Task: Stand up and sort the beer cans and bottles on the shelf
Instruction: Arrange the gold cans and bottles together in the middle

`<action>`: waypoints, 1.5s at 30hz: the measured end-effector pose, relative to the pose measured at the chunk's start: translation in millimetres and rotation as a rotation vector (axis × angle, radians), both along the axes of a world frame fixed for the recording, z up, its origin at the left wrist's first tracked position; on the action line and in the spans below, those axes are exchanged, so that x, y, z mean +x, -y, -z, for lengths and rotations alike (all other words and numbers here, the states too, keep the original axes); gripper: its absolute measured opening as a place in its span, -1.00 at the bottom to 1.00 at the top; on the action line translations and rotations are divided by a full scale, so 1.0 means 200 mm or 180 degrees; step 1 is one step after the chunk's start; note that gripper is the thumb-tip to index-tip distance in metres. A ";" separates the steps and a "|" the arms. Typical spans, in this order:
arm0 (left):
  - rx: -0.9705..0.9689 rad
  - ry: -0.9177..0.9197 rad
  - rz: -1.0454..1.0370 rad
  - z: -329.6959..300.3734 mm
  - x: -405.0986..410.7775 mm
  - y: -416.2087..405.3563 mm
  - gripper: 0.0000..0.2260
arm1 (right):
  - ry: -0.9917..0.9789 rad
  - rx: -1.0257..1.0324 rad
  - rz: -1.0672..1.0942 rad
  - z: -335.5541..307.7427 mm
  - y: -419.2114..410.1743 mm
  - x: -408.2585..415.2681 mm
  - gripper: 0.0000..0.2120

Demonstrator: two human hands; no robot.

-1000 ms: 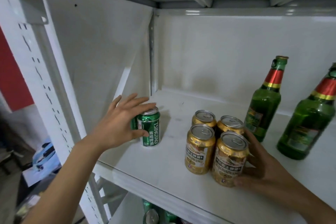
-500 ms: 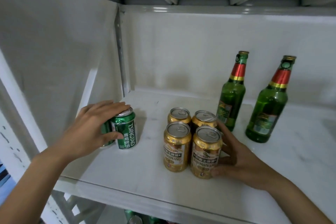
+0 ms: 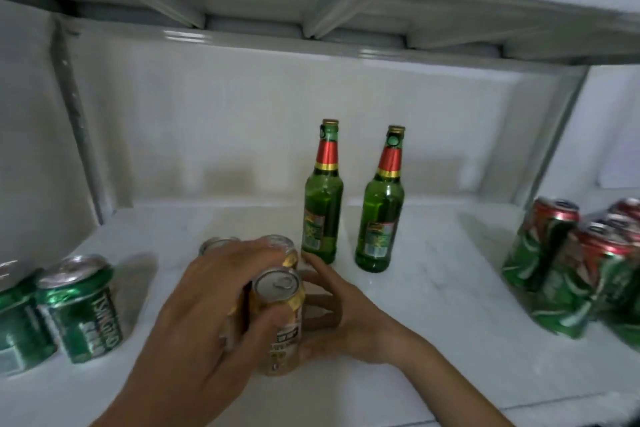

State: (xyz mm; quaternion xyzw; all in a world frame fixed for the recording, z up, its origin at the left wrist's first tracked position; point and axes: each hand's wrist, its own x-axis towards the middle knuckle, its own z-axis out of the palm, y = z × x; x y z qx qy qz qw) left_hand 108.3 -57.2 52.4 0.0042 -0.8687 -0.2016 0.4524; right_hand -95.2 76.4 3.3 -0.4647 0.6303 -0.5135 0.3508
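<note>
Several gold beer cans (image 3: 280, 302) stand clustered at the middle front of the white shelf (image 3: 433, 291). My left hand (image 3: 211, 315) lies over the cluster's left side, fingers wrapped on the cans. My right hand (image 3: 341, 319) cups the cluster from the right, fingers spread against the cans. Two green Tsingtao cans (image 3: 81, 308) stand upright at the far left. Behind the gold cans, two green glass bottles (image 3: 323, 198) with red neck foil stand side by side, the second bottle (image 3: 381, 204) to the right.
A group of red-and-green cans (image 3: 568, 267) stands at the right edge of the shelf. The upper shelf's underside (image 3: 311, 21) hangs close overhead. A grey upright post (image 3: 74, 114) runs along the back left corner.
My left hand has let go of the green can and moved right onto the gold cans. The view has swung right, bringing the red-and-green cans into sight.
</note>
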 end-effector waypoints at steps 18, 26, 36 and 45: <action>0.2039 0.0315 -0.0510 -0.45 -0.87 -0.19 -0.19 | -0.0403 0.0025 0.1893 -0.18 -0.33 -0.55 -0.04; 0.2350 0.1135 -0.0946 -0.45 -1.12 -0.04 -0.40 | -0.0336 -0.0022 0.1660 -0.22 -0.18 -0.65 -0.03; 0.2079 0.1274 -0.0739 -0.45 -1.05 0.03 -0.66 | -0.0830 -0.0001 0.1659 -0.24 -0.23 -0.69 -0.32; 0.1873 0.1473 0.0009 -0.45 -0.79 -0.16 -0.71 | -0.1038 -0.0031 0.1452 -0.23 -0.48 -0.59 -0.45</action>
